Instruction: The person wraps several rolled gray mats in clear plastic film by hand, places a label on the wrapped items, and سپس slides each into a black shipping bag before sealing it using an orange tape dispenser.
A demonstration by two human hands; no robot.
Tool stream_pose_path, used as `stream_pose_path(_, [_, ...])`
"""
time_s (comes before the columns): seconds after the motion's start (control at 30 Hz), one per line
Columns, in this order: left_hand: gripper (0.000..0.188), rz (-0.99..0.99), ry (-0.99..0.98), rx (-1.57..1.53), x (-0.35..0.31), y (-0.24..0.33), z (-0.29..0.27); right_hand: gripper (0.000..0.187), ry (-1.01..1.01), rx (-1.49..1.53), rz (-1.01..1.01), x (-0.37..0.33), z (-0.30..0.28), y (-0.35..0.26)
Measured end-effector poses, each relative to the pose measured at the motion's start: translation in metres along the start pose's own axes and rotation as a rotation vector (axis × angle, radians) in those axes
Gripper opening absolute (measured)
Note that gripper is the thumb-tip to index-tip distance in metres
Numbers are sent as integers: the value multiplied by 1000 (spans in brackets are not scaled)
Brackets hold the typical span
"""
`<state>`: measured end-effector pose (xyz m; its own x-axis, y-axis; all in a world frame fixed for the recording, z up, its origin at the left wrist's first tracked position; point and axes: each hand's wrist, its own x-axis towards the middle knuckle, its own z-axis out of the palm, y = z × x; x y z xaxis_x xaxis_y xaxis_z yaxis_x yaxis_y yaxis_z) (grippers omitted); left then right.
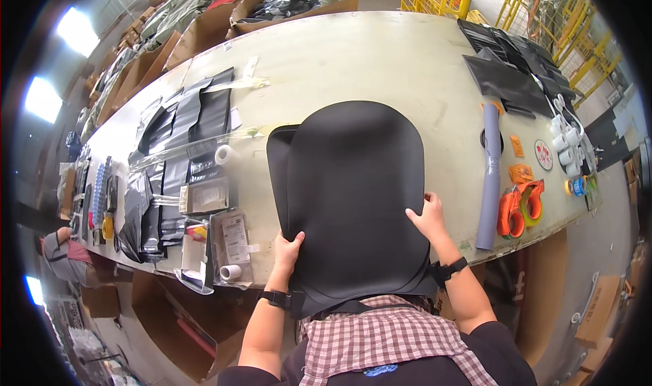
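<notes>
Several black, smooth, flat mats (356,196) with rounded ends lie stacked in front of me. Their near end reaches over the table's front edge to my checked apron. The top mat covers most of the others, and another mat's edge (278,162) sticks out at the left. At the near left edge, my left hand (288,251) grips the stack with its thumb on top and its fingers hidden underneath. Higher up on the opposite side, my right hand (429,217) holds the right edge, thumb on the upper face.
Black plastic bags (180,128), clear tape rolls (223,155) and a label tray (232,240) lie left on the pale table (353,56). To the right are a grey-blue roll (488,175), orange tape dispensers (511,213), white rolls (569,141) and more black bags (506,80). Cardboard boxes (204,39) stand beyond.
</notes>
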<state>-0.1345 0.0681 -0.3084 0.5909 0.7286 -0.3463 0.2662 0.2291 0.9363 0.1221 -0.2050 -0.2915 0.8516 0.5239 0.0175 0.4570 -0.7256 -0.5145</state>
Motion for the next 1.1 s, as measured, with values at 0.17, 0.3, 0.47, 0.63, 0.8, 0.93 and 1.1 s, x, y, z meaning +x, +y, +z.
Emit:
stream_pose_path(0.17, [33, 120, 10, -20, -1, 15, 14, 42, -59, 976, 343, 4, -7, -25])
stream_pose_path(0.3, [28, 295, -97, 261, 14, 81, 47, 43, 121, 745, -70, 30, -42, -61])
stream_pose_path(0.47, [42, 228, -189, -70, 104, 105, 48, 38, 251, 543, -22, 100, -66, -57])
stream_pose_path(0.63, [50, 37, -137, -10, 161, 51, 26, 44, 262, 239, 9, 139, -65, 36])
stream_pose_path(0.8, [50, 31, 18, 127, 126, 46, 31, 71, 453, -439, 344, 102, -102, 137])
stream_pose_path(0.93, [53, -45, 29, 112, 123, 41, 27, 104, 69, -436, 651, 82, -95, 158])
stream_pose_path(1.1, [55, 37, 35, 296, 115, 44, 22, 93, 287, 180, 423, 55, -98, 161])
